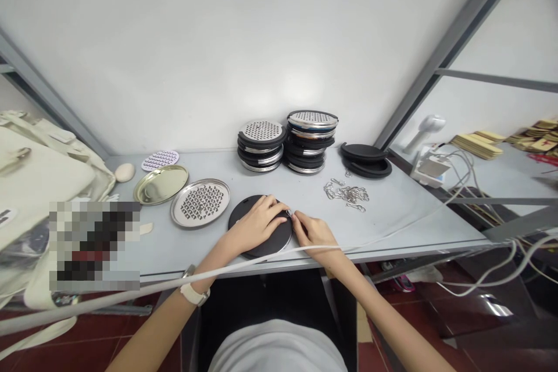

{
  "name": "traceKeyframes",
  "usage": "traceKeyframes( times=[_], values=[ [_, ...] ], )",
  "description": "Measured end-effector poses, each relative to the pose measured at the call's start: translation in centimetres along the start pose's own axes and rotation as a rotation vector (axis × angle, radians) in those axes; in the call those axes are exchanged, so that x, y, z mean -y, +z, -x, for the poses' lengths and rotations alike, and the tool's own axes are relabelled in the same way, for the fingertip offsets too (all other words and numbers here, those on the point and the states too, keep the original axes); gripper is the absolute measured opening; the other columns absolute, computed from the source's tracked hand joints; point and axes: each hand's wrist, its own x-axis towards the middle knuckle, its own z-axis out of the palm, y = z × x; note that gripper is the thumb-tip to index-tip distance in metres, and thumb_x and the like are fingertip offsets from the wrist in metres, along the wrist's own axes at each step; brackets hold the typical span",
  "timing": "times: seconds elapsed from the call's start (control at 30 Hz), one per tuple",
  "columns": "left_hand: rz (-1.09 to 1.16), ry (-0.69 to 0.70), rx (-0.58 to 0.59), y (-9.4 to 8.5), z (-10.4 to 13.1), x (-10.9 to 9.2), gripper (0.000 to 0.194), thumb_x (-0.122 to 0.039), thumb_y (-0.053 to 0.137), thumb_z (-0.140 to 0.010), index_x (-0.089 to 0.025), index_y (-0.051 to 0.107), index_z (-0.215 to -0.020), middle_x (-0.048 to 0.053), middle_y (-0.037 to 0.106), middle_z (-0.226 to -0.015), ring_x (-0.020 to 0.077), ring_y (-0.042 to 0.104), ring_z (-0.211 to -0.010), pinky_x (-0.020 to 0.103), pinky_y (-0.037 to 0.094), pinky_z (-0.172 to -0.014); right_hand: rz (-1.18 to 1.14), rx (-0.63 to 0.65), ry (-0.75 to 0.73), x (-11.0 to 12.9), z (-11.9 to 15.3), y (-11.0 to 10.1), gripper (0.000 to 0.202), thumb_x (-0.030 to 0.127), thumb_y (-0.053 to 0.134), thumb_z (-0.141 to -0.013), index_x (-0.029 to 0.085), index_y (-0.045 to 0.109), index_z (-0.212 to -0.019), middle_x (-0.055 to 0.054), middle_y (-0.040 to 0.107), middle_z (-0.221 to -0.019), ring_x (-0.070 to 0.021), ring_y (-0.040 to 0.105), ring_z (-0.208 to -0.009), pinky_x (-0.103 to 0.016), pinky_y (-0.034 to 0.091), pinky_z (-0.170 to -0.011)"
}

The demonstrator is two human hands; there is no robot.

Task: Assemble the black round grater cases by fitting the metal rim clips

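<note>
A round black disc lies flat near the table's front edge. My left hand rests on top of it, with its fingers spread over the surface towards the right rim. At that rim, the thumb and fingertips of my right hand pinch a small shiny metal piece; its shape is too small to make out. Left of the disc is a round metal grater plate. Several metal clips are heaped beyond my right hand.
Two stacks of black-rimmed graters stand by the wall. Black round covers sit to their right. A gold plate, a white perforated disc and a bag are leftward. A white cable crosses in front.
</note>
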Motion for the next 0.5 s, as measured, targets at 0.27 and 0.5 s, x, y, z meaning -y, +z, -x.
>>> traceKeyframes(
  times=[0.27, 0.5],
  values=[
    [0.006, 0.007, -0.008, 0.01, 0.02, 0.06, 0.024, -0.026, 0.044, -0.098, -0.022, 0.055, -0.119, 0.006, 0.051, -0.100, 0.0214, 0.050, -0.100, 0.038, 0.043, -0.093, 0.003, 0.001, -0.003, 0.03, 0.00, 0.01, 0.030, 0.028, 0.031, -0.097, 0.018, 0.056, -0.084, -0.002, 0.061, -0.062, -0.0145, 0.053, -0.050, -0.024, 0.031, -0.053],
    [0.012, 0.005, -0.010, -0.04, 0.02, 0.00, 0.023, -0.026, 0.043, -0.098, -0.023, 0.055, -0.118, 0.006, 0.051, -0.100, 0.0215, 0.050, -0.100, 0.038, 0.043, -0.092, 0.008, -0.004, -0.017, -0.22, 0.02, 0.17, 0.031, 0.028, 0.030, -0.098, 0.018, 0.056, -0.085, -0.002, 0.062, -0.063, -0.0142, 0.054, -0.050, -0.024, 0.031, -0.053]
  ],
)
